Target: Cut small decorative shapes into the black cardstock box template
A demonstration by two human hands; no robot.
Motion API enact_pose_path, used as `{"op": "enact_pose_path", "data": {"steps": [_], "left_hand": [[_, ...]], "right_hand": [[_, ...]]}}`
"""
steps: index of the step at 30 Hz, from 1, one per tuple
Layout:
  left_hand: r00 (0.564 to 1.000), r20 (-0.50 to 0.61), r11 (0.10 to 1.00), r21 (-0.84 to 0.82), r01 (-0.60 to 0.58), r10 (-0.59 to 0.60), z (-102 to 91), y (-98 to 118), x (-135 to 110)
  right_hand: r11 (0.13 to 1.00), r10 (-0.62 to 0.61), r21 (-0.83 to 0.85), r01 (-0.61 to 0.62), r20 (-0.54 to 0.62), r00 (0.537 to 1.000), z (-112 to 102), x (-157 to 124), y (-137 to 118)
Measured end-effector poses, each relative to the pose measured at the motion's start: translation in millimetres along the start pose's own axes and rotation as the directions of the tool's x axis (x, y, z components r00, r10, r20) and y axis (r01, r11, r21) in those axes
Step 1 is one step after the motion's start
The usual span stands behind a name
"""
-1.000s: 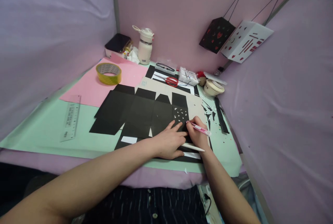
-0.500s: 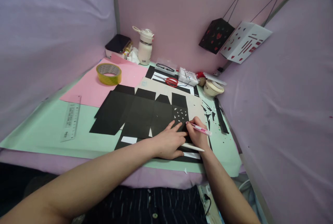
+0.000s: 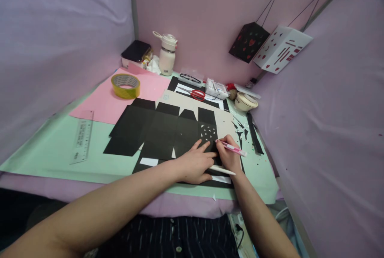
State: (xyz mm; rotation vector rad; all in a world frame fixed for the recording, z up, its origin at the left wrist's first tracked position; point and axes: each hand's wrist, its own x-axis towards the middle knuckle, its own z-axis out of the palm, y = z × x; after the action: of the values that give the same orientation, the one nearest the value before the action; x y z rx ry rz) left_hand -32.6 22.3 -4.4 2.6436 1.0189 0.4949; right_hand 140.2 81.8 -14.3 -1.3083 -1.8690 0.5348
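Observation:
A black card sheet point(image 3: 162, 132) with folded-up tabs and slits lies flat on a pale board. Small cut-outs point(image 3: 208, 131) pierce its right panel. My left hand point(image 3: 195, 164) presses down on the card with fingers spread, just below these cut-outs. My right hand point(image 3: 229, 156) is closed around a slim pink-and-white craft knife point(image 3: 234, 148), its tip low at the right panel's edge and hidden by my fingers. Between my hands lies a white pen-shaped stick point(image 3: 222, 169), one end at my left hand and the other by my right wrist.
Black paper scraps point(image 3: 240, 134) lie to the right. Behind are red-handled scissors point(image 3: 198, 95), a marker box point(image 3: 216, 88) and a bowl point(image 3: 245, 102). A tape roll point(image 3: 126, 86), clear ruler point(image 3: 82, 140) and bottle point(image 3: 167, 56) stand left. Two paper lanterns point(image 3: 282, 49) hang at right.
My right hand and the craft knife have shifted very slightly to the right. My left hand and the card keep their place.

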Motion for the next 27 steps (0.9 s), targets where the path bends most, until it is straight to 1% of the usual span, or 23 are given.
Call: {"op": "enact_pose_path", "data": {"steps": [18,27], "left_hand": [[1.000,0.005,1.000,0.007,0.007,-0.007,0.4,-0.2,0.1],[1.000,0.024,1.000,0.001,0.016,-0.016,-3.6,1.9,1.7]], "right_hand": [[1.000,-0.012,-0.002,0.012,0.008,1.000,1.8,1.0,0.7],[1.000,-0.015,-0.026,0.016,0.024,1.000,1.3,1.0,-2.6]]}}
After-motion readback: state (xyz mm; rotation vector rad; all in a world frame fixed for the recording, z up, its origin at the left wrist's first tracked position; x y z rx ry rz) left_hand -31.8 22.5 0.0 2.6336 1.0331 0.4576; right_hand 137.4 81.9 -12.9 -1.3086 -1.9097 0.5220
